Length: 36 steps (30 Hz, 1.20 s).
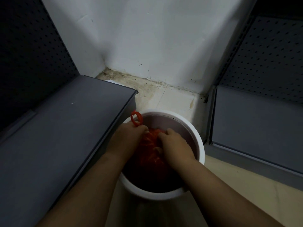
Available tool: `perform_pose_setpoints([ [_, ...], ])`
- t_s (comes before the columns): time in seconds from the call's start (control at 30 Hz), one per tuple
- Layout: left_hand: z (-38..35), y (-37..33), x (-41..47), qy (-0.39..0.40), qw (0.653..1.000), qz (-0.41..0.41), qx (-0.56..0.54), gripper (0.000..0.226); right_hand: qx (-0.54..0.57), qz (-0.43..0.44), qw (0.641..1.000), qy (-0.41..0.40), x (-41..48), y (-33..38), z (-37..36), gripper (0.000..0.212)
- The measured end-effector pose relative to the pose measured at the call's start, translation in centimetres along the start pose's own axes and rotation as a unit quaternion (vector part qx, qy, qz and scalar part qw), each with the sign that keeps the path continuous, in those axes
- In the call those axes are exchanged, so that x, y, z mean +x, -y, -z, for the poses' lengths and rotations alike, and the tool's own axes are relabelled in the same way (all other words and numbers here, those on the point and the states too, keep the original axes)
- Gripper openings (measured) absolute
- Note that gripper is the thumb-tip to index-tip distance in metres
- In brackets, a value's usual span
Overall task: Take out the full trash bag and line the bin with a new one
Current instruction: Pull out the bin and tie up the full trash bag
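A round white bin (199, 145) stands on the floor in a corner, seen from above. Inside it sits a red trash bag (148, 149), bunched together at its top. My left hand (129, 136) grips the gathered plastic at the bin's left rim, and a red handle loop (136, 117) sticks up above its knuckles. My right hand (176, 145) is closed on the bag's bunched neck near the middle of the bin. The lower part of the bag is hidden in the dark of the bin and under my forearms.
A grey metal shelf (65, 128) presses close on the bin's left side, and another grey shelf (255, 128) stands to the right, both with perforated back panels. A white wall (155, 38) closes the corner behind. Stained pale floor tile (167, 99) lies beyond the bin.
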State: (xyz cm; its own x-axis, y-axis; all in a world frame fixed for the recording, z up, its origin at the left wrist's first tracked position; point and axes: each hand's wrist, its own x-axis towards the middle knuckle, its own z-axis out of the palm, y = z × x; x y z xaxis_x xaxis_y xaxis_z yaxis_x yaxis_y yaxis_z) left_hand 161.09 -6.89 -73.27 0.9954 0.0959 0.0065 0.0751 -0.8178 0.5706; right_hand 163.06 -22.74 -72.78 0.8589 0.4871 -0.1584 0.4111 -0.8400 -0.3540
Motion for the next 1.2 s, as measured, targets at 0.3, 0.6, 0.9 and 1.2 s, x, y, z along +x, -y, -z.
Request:
perform_pose_setpoints([
  [0.3,3.7,1.2,-1.1,-0.133,0.985,-0.09,0.068,0.044,0.036,-0.024,0.999,-0.017,0.6,0.1,-0.2,0.026],
  [0.6,2.7,4.0,-1.6,-0.077,0.987,0.011,0.137,0.042,0.05,-0.041,0.998,-0.016,1.2,0.1,-0.4,0.029],
  [0.9,1.7,4.4,-1.4,-0.074,0.99,-0.016,0.118,0.042,0.062,-0.043,0.997,-0.013,1.3,0.1,-0.3,0.031],
  [1.2,1.5,3.9,-0.9,-0.094,0.99,-0.017,0.1,0.029,0.046,-0.044,0.998,0.006,0.9,0.5,1.5,0.021],
])
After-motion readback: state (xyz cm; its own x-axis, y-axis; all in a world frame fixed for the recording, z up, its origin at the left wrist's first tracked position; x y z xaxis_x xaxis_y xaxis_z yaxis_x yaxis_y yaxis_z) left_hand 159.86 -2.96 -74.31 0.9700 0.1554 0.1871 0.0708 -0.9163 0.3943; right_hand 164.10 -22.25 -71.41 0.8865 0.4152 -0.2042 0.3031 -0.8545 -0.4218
